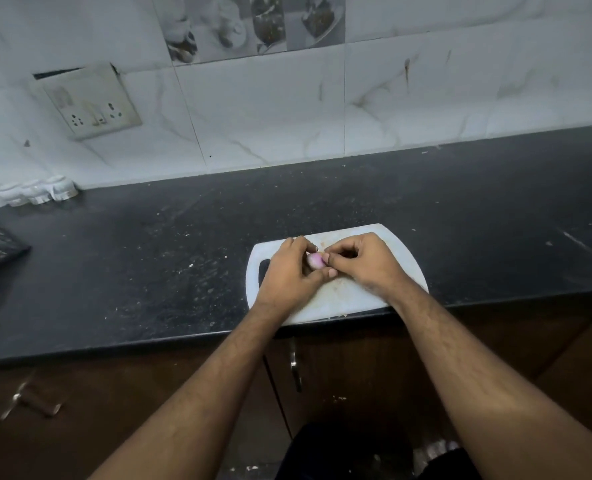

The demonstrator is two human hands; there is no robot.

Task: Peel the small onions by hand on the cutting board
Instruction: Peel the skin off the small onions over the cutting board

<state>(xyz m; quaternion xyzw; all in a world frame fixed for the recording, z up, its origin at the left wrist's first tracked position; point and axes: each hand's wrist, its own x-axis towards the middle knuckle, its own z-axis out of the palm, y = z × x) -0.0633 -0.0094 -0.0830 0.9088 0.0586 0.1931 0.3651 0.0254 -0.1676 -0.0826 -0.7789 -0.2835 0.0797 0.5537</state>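
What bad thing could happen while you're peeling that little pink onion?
The small onion is pinched only between fingertips of the left hand and right hand, so it might slip and drop. The cutting board reaches the counter's front edge, so a dropped onion could roll onto the floor.

Both bare forearms reach forward and converge, the left hand [287,271] curled with its thumb stretched toward the right hand [360,259], whose bent fingers [332,259] pinch inward, the two hands touching at the fingertips.
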